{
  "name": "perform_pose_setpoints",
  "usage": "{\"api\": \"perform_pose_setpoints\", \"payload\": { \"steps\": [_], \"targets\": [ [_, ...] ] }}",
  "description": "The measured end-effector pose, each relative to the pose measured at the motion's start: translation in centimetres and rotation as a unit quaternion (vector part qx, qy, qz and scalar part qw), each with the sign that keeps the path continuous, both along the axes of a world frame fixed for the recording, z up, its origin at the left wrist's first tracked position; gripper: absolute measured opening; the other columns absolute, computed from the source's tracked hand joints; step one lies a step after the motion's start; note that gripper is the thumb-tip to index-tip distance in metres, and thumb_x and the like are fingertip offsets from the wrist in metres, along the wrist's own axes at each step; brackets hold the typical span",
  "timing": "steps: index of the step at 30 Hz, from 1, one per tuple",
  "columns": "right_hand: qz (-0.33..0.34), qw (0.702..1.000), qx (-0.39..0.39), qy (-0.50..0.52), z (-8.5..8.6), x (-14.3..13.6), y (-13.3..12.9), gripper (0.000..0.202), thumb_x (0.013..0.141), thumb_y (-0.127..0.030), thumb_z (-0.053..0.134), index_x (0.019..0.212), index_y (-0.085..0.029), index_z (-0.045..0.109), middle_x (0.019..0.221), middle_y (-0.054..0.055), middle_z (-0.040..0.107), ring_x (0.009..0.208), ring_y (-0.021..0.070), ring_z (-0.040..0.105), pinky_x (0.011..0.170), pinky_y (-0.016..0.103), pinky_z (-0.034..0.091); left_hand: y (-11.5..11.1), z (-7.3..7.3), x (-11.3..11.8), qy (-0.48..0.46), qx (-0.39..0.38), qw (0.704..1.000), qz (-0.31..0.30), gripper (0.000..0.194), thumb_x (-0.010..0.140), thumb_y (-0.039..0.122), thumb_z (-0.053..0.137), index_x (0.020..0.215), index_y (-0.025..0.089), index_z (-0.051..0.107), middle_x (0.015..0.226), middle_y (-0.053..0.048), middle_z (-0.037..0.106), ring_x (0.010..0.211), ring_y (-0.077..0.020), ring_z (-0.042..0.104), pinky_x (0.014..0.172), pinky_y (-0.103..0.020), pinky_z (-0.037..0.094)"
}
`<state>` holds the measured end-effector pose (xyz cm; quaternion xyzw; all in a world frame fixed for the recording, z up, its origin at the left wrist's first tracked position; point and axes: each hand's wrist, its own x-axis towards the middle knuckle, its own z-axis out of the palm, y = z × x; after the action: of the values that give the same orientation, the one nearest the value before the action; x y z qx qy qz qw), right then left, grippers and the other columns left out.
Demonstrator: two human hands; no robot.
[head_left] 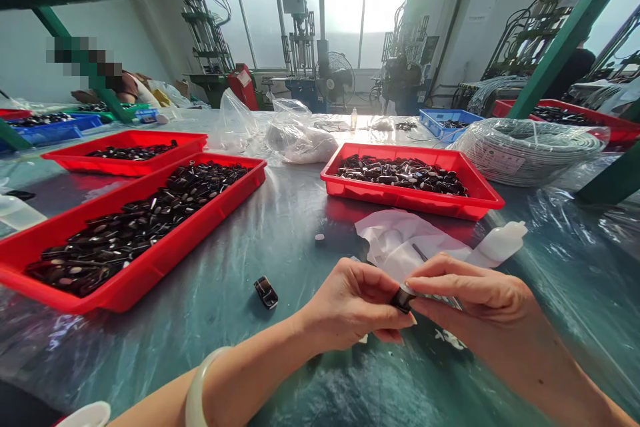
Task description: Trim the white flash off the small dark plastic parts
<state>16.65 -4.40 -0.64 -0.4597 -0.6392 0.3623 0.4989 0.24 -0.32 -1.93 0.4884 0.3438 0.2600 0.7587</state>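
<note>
My left hand [357, 307] is closed round a small glossy black part [401, 299], held between thumb and fingers. My right hand [475, 300] meets it from the right, thumb and forefinger pinched at the part's edge. Whatever lies in that pinch is mostly hidden; a bit of something shiny shows under the right fingers. A similar black part [266, 293] lies alone on the table, left of my hands. Just beyond them are a crumpled white sheet [395, 237] and a white plastic bottle [500, 243] on its side.
Red trays full of black parts stand at left [220, 213], further back left [125, 163] and ahead to the right [415, 200]. A wrapped cable coil [530, 150] sits at right. Clear plastic bags [300, 137] lie behind. Green posts [570, 33] frame the table; another person sits far left.
</note>
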Motion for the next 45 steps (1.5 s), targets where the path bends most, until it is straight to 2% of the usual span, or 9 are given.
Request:
{"api": "perform_pose_setpoints", "payload": {
  "steps": [6, 12, 18, 22, 25, 28, 33, 38, 45],
  "targets": [
    [0.019, 0.997, -0.067, 0.033, -0.2, 0.3, 0.1, 0.013, 0.068, -0.023, 0.072, 0.078, -0.032, 0.075, 0.077, -0.002, 0.065, 0.066, 0.0114, 0.057, 0.055, 0.018, 0.044, 0.1, 0.3, 0.0, 0.006, 0.001, 1.0, -0.002, 0.021, 0.055, 0.021, 0.078, 0.072, 0.01, 0.071, 0.059, -0.001, 0.065, 0.048, -0.0093, 0.059, 0.049, -0.02, 0.05],
    [0.016, 0.993, -0.091, 0.067, -0.1, 0.0, 0.1, 0.009, 0.068, -0.025, 0.072, 0.075, -0.029, 0.075, 0.075, -0.002, 0.063, 0.063, 0.0101, 0.055, 0.052, 0.018, 0.042, 0.0, 0.7, 0.0, 0.002, -0.003, 1.0, 0.002, 0.017, 0.056, 0.018, 0.077, 0.07, 0.01, 0.072, 0.057, -0.001, 0.065, 0.047, -0.0099, 0.06, 0.047, -0.019, 0.05],
    [0.03, 0.995, -0.081, 0.053, -0.2, 0.0, 0.1, 0.007, 0.071, -0.027, 0.069, 0.074, -0.026, 0.075, 0.075, 0.001, 0.06, 0.057, 0.0099, 0.053, 0.048, 0.02, 0.042, 0.1, 0.5, -0.1, 0.0, 0.014, 1.0, -0.012, 0.018, 0.057, 0.02, 0.077, 0.072, 0.011, 0.072, 0.057, 0.0, 0.064, 0.046, -0.0082, 0.058, 0.047, -0.018, 0.05],
    [0.036, 0.997, -0.053, 0.042, -0.4, 0.0, 0.1, 0.007, 0.074, -0.025, 0.065, 0.073, -0.025, 0.072, 0.075, 0.0, 0.058, 0.061, 0.01, 0.053, 0.052, 0.021, 0.043, -0.1, 0.4, 0.0, 0.004, 0.026, 1.0, 0.001, 0.016, 0.057, 0.018, 0.075, 0.072, 0.011, 0.072, 0.058, 0.0, 0.064, 0.047, -0.0085, 0.057, 0.049, -0.02, 0.05],
    [0.012, 0.999, -0.028, 0.04, -0.6, -0.2, 0.0, 0.005, 0.074, -0.024, 0.065, 0.076, -0.024, 0.07, 0.075, 0.0, 0.057, 0.062, 0.0105, 0.053, 0.055, 0.021, 0.044, -0.5, 0.5, 0.3, 0.021, 0.074, 0.996, 0.039, 0.011, 0.06, 0.017, 0.072, 0.069, 0.012, 0.07, 0.055, 0.001, 0.06, 0.047, -0.0082, 0.054, 0.049, -0.02, 0.049],
    [-0.011, 0.998, -0.027, 0.05, -0.7, -0.5, -0.1, 0.005, 0.07, -0.022, 0.069, 0.075, -0.023, 0.068, 0.074, -0.001, 0.056, 0.06, 0.01, 0.052, 0.052, 0.02, 0.044, -0.9, 0.6, 0.5, 0.054, 0.172, 0.981, 0.074, 0.012, 0.063, 0.022, 0.07, 0.071, 0.012, 0.069, 0.048, 0.003, 0.053, 0.042, -0.007, 0.048, 0.043, -0.018, 0.041],
    [-0.004, 0.993, -0.058, 0.1, -0.8, -0.7, -0.2, 0.013, 0.064, -0.02, 0.073, 0.076, -0.022, 0.067, 0.074, -0.001, 0.06, 0.061, 0.0102, 0.056, 0.055, 0.021, 0.048, -1.2, 0.7, 0.4, 0.107, 0.278, 0.95, 0.093, 0.015, 0.061, 0.021, 0.073, 0.072, 0.012, 0.067, 0.059, 0.001, 0.059, 0.045, -0.0056, 0.047, 0.043, -0.016, 0.037],
    [0.013, 0.967, -0.174, 0.187, -1.1, -0.3, 0.1, 0.03, 0.061, -0.023, 0.076, 0.089, -0.021, 0.064, 0.08, 0.003, 0.066, 0.069, 0.0147, 0.062, 0.059, 0.024, 0.051, -1.1, 0.4, 0.5, 0.094, 0.233, 0.961, 0.117, 0.028, 0.05, 0.017, 0.08, 0.066, 0.014, 0.057, 0.051, 0.007, 0.048, 0.044, -0.0029, 0.04, 0.039, -0.013, 0.031],
    [0.022, 0.945, -0.206, 0.253, -0.9, -0.3, 0.8, 0.029, 0.06, -0.022, 0.076, 0.087, -0.022, 0.065, 0.08, 0.002, 0.069, 0.074, 0.0147, 0.065, 0.067, 0.024, 0.052, -0.6, 0.9, 0.5, 0.019, 0.063, 0.993, 0.094, 0.037, 0.047, 0.027, 0.083, 0.068, 0.014, 0.055, 0.049, 0.005, 0.055, 0.037, -0.0082, 0.052, 0.033, -0.016, 0.04]
  ]
}}
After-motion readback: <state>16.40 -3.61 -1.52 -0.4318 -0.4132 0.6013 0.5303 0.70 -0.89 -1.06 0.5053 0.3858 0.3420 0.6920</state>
